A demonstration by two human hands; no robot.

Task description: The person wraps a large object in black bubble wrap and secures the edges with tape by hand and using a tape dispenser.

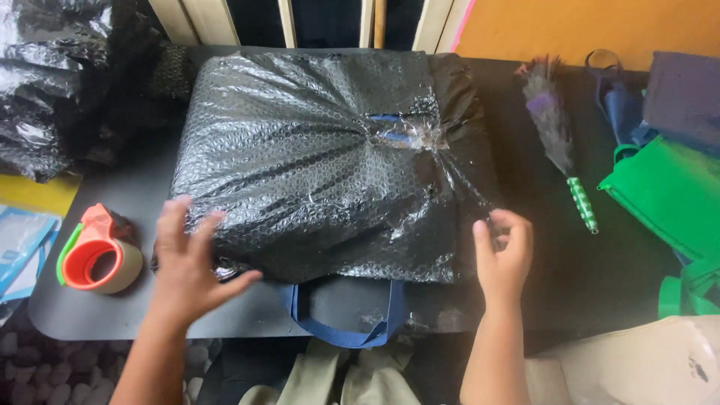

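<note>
Black table [577,277] — dark, matte top, wooden slats and an orange wall beyond it. Bubble-wrapped parcel [322,165] — large, black, lying centre, its wrap gathered at a taped knot; 1 blue strap loop [345,330] pokes out at the near edge. Left hand [184,262]: open, fingers spread flat on the parcel's near-left corner. Right hand [504,255]: half-curled, pinching loose film at the near-right corner. Firm, even pressure would likely keep the wrap taut. Green bags [667,187] right; feather duster [559,135]; orange tape dispenser [97,255] left.
</note>
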